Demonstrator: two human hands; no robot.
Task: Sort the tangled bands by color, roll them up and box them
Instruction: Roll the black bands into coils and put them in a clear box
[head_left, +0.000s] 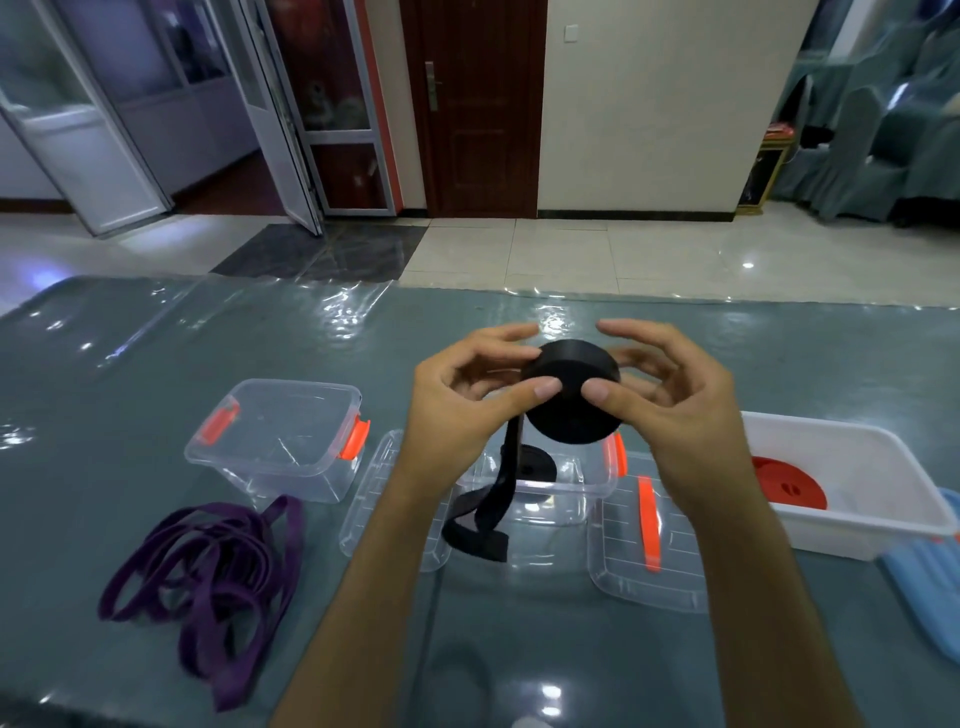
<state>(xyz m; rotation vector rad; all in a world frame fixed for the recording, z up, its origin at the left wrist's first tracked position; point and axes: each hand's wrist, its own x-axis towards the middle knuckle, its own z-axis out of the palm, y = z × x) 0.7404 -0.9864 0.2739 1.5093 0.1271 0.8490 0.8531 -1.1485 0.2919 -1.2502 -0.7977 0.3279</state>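
Note:
A black band roll (571, 400) is held up over the table between both hands. My left hand (467, 400) pinches its left side with thumb and fingers, and my right hand (670, 400) grips its right side. A loose black tail (493, 499) hangs from the roll down onto the table. Under the roll stands a clear box (587, 488) with another black roll (535, 467) inside. A tangled purple band (213, 577) lies at the left front. A red roll (784, 486) sits in the white bin (883, 467) at the right.
An empty clear box with orange latches (280, 441) stands at the left middle. Two clear lids (649, 551) (374, 499) lie flat by the boxes. A blue lid (930, 587) pokes in at the right edge. The table (156, 364) has a glossy grey cover.

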